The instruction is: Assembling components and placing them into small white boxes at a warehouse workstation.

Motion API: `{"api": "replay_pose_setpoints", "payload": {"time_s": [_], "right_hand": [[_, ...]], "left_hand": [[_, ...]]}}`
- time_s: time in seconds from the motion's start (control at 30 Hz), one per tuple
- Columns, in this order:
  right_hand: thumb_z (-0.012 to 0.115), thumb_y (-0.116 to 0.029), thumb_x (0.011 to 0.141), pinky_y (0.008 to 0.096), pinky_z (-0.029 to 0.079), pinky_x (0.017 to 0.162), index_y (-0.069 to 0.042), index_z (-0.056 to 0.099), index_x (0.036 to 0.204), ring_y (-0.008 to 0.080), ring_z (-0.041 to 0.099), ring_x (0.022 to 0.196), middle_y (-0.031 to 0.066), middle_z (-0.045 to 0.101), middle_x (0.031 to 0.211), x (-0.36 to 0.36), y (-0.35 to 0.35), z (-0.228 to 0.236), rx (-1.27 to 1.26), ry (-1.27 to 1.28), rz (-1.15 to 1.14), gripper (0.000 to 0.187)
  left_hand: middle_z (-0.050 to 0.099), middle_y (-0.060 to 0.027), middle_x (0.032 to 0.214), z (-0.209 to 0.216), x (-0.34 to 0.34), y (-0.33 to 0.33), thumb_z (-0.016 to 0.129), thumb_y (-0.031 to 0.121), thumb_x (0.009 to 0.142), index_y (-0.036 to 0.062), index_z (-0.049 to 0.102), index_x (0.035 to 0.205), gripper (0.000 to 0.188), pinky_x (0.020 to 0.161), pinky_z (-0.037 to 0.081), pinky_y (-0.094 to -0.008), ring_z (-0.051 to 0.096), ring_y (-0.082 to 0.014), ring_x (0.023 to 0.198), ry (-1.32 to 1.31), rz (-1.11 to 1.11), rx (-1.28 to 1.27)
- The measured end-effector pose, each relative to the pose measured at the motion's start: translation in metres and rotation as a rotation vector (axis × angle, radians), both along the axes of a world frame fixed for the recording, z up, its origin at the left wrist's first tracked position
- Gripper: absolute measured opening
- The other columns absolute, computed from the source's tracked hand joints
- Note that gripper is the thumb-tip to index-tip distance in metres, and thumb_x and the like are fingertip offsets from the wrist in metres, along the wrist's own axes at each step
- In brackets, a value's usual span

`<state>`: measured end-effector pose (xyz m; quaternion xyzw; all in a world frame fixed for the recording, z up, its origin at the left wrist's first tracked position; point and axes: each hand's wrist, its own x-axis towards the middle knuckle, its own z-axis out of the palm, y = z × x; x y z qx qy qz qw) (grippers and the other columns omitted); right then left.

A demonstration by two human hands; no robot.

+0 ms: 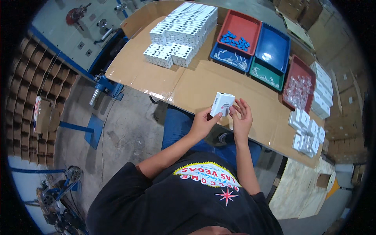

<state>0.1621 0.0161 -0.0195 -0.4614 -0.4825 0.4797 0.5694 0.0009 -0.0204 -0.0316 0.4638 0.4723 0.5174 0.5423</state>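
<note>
A small white box (222, 102) with dark marks on its face is held upright between my hands, just over the table's near edge. My left hand (202, 124) grips its lower left corner, with the thumb across the front. At its right side, my right hand (241, 119) has the thumb against the box edge and the fingers curled up behind; their exact contact is partly hidden.
Cardboard covers the table (199, 86). Stacked white boxes (184, 29) stand far left. A red tray (244, 24) holds blue pieces; blue (231, 57) and green (266, 74) trays hold small clear parts. More white boxes (307, 133) lie right, near a tray of clear plastic pieces (298, 92).
</note>
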Motion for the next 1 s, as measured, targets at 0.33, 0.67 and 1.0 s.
{"api": "replay_pose_setpoints", "payload": {"time_s": [0.33, 0.67, 1.0], "right_hand": [[0.069, -0.001, 0.095, 0.0301, 0.056, 0.089, 0.005, 0.055, 0.137, 0.0168, 0.065, 0.109, 0.0095, 0.067, 0.118, -0.039, 0.015, -0.017, -0.066, -0.150, 0.092, 0.044], [0.077, -0.005, 0.087, 0.0284, 0.053, 0.075, -0.006, 0.069, 0.125, 0.0153, 0.064, 0.085, 0.0067, 0.065, 0.098, -0.139, 0.096, 0.009, 0.235, -0.508, 0.381, 0.039], [0.083, -0.017, 0.081, 0.0392, 0.050, 0.080, -0.009, 0.068, 0.111, 0.0270, 0.064, 0.091, 0.0080, 0.066, 0.100, -0.329, 0.171, -0.005, 0.839, -0.812, 0.427, 0.034]], "left_hand": [[0.057, -0.0172, 0.144, -0.006, -0.040, -0.012, 0.074, 0.016, 0.089, 0.0108, 0.061, 0.141, 0.054, 0.104, 0.049, -0.0408, 0.061, -0.0340, 0.122, 0.667, 0.214, 0.515], [0.069, -0.0100, 0.075, -0.103, -0.130, -0.040, 0.070, 0.021, 0.094, 0.0031, 0.071, 0.100, 0.019, 0.063, 0.049, -0.0345, 0.063, -0.0198, 0.065, 0.492, 0.518, -0.168], [0.068, -0.0152, 0.079, -0.089, -0.132, -0.032, 0.066, 0.022, 0.093, 0.0022, 0.070, 0.097, 0.020, 0.067, 0.052, -0.0420, 0.068, -0.0317, 0.073, 0.541, 0.553, -0.162]]}}
